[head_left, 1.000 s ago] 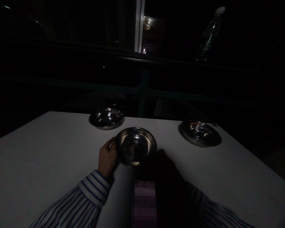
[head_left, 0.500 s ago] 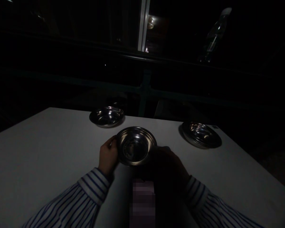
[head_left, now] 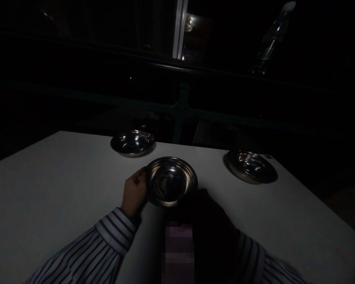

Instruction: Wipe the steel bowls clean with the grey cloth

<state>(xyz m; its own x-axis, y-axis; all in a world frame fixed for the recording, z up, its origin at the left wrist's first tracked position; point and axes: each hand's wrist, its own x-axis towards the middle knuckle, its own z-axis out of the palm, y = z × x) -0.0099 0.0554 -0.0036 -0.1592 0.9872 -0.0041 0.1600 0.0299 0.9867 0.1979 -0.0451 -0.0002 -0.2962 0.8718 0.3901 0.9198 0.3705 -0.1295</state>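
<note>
A shiny stainless steel bowl (head_left: 170,185) is tilted up over the middle of the table. My left hand (head_left: 134,191) is closed on its left rim, thumb along the edge. My right hand (head_left: 210,211) lies in deep shadow at the bowl's lower right edge; its dark outline overlaps the rim, and its fingers cannot be made out. Beyond my left hand another steel bowl (head_left: 133,144) stands near the table's far edge. To the right sits what looks like a small stack of steel bowls (head_left: 251,167).
The white table (head_left: 77,169) runs under everything, its far edge just behind the bowls. A clear plastic bottle (head_left: 273,37) with a white cap stands in the dark at the upper right. A dark rail (head_left: 171,66) crosses behind the table. The room is very dim.
My right hand has shifted lower along the bowl's right side and turned darker, uncovering more of the right rim. My left hand keeps its hold. The view has tilted slightly.
</note>
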